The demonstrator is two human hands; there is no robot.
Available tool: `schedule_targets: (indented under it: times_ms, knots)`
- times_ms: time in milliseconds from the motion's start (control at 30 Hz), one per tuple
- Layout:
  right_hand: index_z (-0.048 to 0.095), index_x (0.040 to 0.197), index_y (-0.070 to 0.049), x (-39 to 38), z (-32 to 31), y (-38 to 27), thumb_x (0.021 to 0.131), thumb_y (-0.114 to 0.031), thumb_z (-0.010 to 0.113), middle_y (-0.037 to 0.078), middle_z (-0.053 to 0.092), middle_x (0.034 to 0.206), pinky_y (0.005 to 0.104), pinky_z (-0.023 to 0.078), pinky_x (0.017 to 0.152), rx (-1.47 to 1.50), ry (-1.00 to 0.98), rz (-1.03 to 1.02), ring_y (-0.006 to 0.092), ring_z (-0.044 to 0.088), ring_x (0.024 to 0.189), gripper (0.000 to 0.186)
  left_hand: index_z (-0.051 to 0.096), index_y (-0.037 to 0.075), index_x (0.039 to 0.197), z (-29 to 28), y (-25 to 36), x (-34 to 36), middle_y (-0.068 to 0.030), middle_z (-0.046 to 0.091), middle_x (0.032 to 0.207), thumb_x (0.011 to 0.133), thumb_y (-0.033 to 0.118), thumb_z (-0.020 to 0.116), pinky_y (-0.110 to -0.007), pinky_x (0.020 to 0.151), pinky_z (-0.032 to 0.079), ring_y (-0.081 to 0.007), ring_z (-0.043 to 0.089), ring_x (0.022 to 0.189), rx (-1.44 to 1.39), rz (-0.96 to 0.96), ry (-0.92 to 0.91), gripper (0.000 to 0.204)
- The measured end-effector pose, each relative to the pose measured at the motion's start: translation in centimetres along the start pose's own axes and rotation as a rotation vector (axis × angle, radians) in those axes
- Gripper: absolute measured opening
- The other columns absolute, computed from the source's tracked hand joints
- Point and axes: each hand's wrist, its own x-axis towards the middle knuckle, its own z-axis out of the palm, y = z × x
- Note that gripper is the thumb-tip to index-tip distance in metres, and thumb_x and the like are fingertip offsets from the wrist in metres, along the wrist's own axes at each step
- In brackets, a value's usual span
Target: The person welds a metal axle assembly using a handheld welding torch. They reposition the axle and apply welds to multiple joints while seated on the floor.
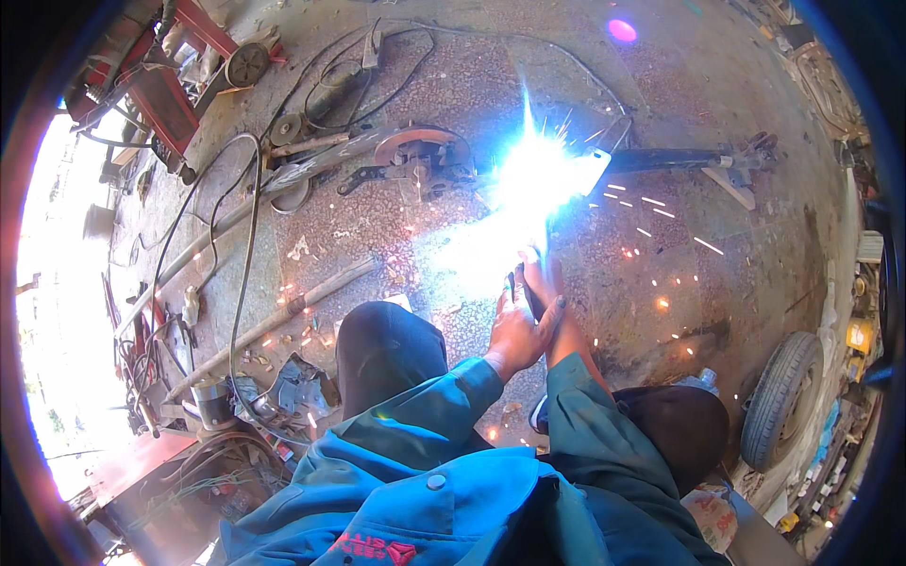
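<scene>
As a long dark metal bar (665, 161) stretches rightward of the blue-white glare (538, 179), the right hand (540, 275) sits nearer that glare, the left hand (516, 338) farther, thumb spread, both grips unclear

Stained, speckled floor (679, 104); glaring daylight (57, 311) left.

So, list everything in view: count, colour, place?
Welding glare: one, blue-white, centre
Sparks: many, orange and white, around glare
Pale piece: one, white, glare's right edge
Bar: one, dark, right of glare
Brake disc: one, brown, left of glare
Poles: two, brown-grey, left floor
Cables: several, dark, far and left
Machine frame: one, red, upper left
Tyre: one, black, right
Small clutter: uncounted, mixed, both sides
Jacket: one, teal, bottom
Knees: two, dark, flanking the grips
Left grip: one, bare, against right wrist
Right grip: one, bare, below glare
</scene>
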Motion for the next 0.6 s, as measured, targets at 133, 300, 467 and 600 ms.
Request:
schedule_targets:
  times_ms: [133,300,467,600]
  knots:
    - [0.072,0.112,0.005,-1.1,0.7,-0.7,0.1,-0.023,0.072,0.007,0.069,0.098,0.0371,0.053,0.074,0.295,-0.005,0.134,0.0174,0.065,0.085,0.031,0.018,-0.016,0.169,-0.1,-0.3,0.2,-0.0429,0.026,0.172,0.108,0.063,0.06,-0.055,0.133,0.029,-0.0578,0.027,0.161,-0.015,0.053,0.023,0.108]
    - [0.072,0.108,0.003,-0.9,0.7,-0.5,0.1,-0.023,0.073,0.006,0.07,0.097,0.0382,0.053,0.071,0.328,-0.003,0.154,0.0174,0.065,0.082,0.027,0.018,-0.016,0.169,-0.6,0.1,0.3,-0.0429,0.026,0.172,0.109,0.062,0.06,-0.056,0.132,0.029,-0.0584,0.028,0.16,-0.048,0.036,0.018,0.107]
    - [0.073,0.11,0.004,-0.8,0.7,-0.8,0.1,-0.024,0.073,0.008,0.071,0.097,0.0394,0.053,0.071,0.302,-0.03,0.131,0.0181,0.065,0.082,0.029,0.017,-0.016,0.169,-0.6,-0.5,0.5,-0.0441,0.025,0.172,0.108,0.064,0.059,-0.056,0.132,0.029,-0.059,0.027,0.16,-0.053,0.07,0.016,0.109]
    - [0.073,0.113,0.005,-1.1,0.6,-1.4,0.099,-0.025,0.075,0.008,0.071,0.097,0.0403,0.053,0.071,0.248,-0.009,0.171,0.019,0.065,0.081,0.034,0.018,-0.017,0.168,-0.6,-0.6,0.4,-0.0452,0.025,0.171,0.108,0.065,0.059,-0.057,0.131,0.03,-0.0595,0.028,0.16,-0.065,0.062,0.011,0.109]
